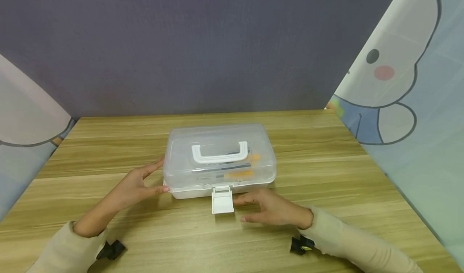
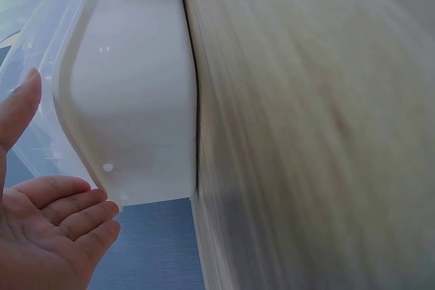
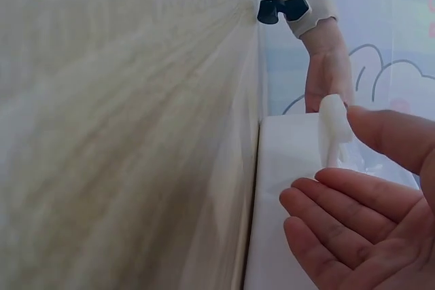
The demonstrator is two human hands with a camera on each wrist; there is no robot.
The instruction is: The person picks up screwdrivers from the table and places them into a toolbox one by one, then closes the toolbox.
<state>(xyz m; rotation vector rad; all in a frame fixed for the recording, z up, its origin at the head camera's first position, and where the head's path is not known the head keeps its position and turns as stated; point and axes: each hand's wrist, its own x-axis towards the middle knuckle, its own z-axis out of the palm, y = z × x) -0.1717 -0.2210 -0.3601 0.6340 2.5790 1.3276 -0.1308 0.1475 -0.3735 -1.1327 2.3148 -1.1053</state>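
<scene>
A plastic storage box [image 1: 221,172] with a clear lid and white base sits on the table, its lid down. On the lid lies a white handle [image 1: 221,158]; blurred orange and dark items show through. The white front latch [image 1: 222,200] sticks out toward the person. At the box's left end is my left hand [image 1: 139,186], thumb by the front corner and fingers along the side, fairly straight in the left wrist view. Beside the latch, my right hand [image 1: 266,208] holds its fingers extended near the box's front; the right wrist view shows its thumb [image 3: 387,134] close to the latch.
The wooden table [image 1: 319,160] reaches back to a dark grey panel [image 1: 203,51]. Cartoon-printed sheets [image 1: 409,152] stand along both sides. Small black devices [image 1: 302,245] are strapped at each wrist.
</scene>
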